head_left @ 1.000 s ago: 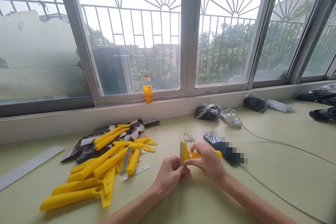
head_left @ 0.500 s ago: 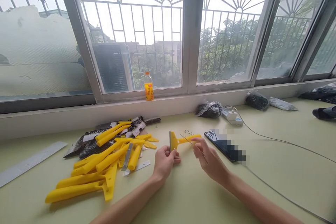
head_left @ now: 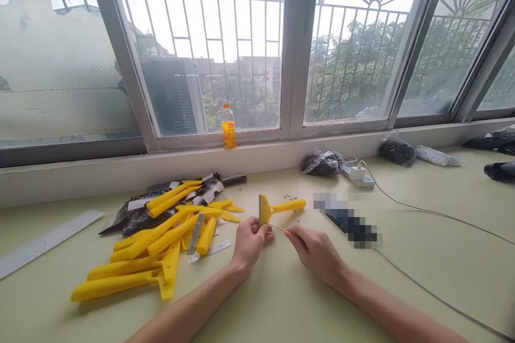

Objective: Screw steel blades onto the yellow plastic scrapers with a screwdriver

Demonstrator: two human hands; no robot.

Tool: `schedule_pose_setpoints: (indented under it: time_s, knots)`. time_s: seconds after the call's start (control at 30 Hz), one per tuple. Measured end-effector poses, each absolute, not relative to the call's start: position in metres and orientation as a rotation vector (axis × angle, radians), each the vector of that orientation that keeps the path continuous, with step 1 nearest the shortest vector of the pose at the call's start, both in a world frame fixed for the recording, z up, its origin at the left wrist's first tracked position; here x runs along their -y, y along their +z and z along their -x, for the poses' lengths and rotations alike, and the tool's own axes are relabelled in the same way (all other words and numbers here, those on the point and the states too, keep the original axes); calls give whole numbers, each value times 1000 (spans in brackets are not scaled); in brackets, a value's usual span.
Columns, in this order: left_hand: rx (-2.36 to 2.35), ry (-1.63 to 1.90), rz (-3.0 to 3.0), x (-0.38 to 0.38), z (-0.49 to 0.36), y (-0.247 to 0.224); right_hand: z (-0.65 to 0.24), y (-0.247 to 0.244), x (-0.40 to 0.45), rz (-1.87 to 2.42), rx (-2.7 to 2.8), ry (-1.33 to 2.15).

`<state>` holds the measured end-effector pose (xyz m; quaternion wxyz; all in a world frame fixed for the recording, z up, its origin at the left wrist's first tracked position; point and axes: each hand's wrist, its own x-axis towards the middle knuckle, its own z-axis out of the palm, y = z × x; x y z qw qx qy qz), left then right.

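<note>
My left hand [head_left: 250,241] is closed on the head of a yellow scraper [head_left: 287,206], whose handle points right. A grey blade edge shows along the left side of that head. Between the fingertips of my right hand [head_left: 316,246] is a thin metal rod, like a hex key or slim screwdriver [head_left: 277,227]. Its tip meets the lower part of the scraper head, close to my left thumb. Several small screws [head_left: 287,196] lie on the table behind the scraper, and one more sits near the handle.
Left of my hands lies a pile of yellow scraper handles [head_left: 132,273] with loose blades and black packets. A phone [head_left: 350,225] with a cable is to the right. Behind stand a power strip [head_left: 358,174], bagged black items [head_left: 322,163] and an orange drink bottle [head_left: 229,131] on the sill.
My right hand has moved down and left, bringing the rod from above the scraper handle to the scraper head. My left hand keeps its hold. The view has shifted slightly.
</note>
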<state>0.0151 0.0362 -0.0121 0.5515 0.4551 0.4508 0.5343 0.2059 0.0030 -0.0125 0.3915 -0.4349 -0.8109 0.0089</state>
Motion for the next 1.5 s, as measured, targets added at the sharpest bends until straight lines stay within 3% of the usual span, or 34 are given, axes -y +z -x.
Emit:
schedule_pose_setpoints:
  time_s: [0.63, 0.9, 1.1, 1.5]
  knots:
    - [-1041, 1302, -1094, -37, -16, -17, -205, 7, 7, 1112, 2060, 87]
    - [-1027, 1303, -1079, -37, -15, -14, -210, 6, 3, 961, 2146, -224]
    - [-1061, 1302, -1057, -39, -16, -16, -210, 10, 7, 1046, 2172, -57]
    - [-1075, 1299, -1048, -40, -16, -18, -210, 16, 7, 1130, 2149, -130]
